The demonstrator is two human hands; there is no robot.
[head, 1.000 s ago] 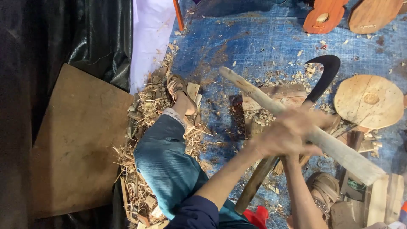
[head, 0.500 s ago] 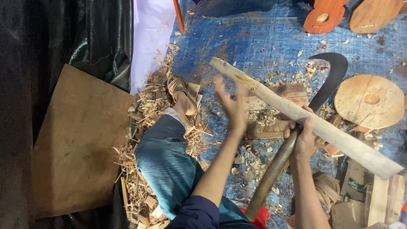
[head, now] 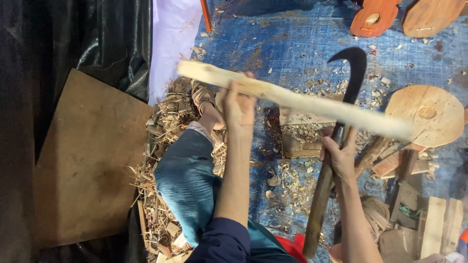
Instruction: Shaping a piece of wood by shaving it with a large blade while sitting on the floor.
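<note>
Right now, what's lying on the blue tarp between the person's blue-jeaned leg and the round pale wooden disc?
In the head view, between the blue-jeaned leg and the round pale wooden disc lie scattered wood shavings, a small chopping block and the dark wooden handle gripped by the right hand.

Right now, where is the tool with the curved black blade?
In the head view, the hooked blade tool stands right of centre, gripped by the right hand, its blade tip rising behind the pale wooden stick held by the left hand.

You are sitting over a blue tarp [head: 292,34] strewn with wood shavings [head: 165,126]; a brown board [head: 83,160] is lying beside black plastic sheeting [head: 73,34], and a round wooden disc [head: 429,114] is resting nearby.
</note>
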